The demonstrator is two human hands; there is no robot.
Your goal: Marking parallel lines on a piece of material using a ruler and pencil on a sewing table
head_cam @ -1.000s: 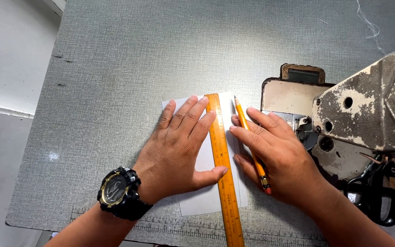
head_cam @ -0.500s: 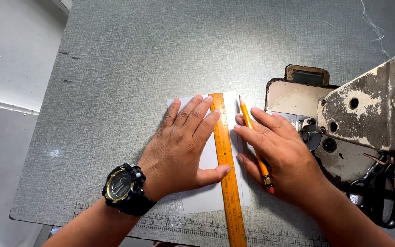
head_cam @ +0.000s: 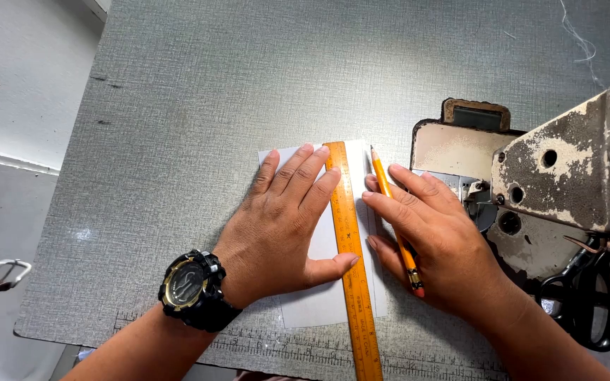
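Two bare hands are working over a white sheet of paper [head_cam: 319, 303] that is lying flat on the grey textured surface [head_cam: 199, 106], near its front edge. The left hand [head_cam: 284, 229] is spread wide open, palm down, with the fingers pressing on the paper and the thumb reaching out to touch the edge of a yellow-orange ruler [head_cam: 353, 268]. It is gripping nothing; it is only pinning the paper and steadying the ruler. A black wristwatch [head_cam: 190, 288] with a gold-rimmed face is sitting on that wrist.

The ruler is lying across the paper, running from its far edge down past its near edge toward the front of the surface. Just to the right of it, the right hand [head_cam: 435, 236] is holding a yellow pencil [head_cam: 393, 215], with the fingers loosely curled around the shaft and only partly closed. The pencil's tip is pointing away from the person, close to the far end of the ruler, and its pink eraser end is showing below the fingers.

A worn, paint-chipped sewing machine [head_cam: 566, 176] is standing just right of that hand, and black-handled scissors [head_cam: 587, 310] are lying beside its base.
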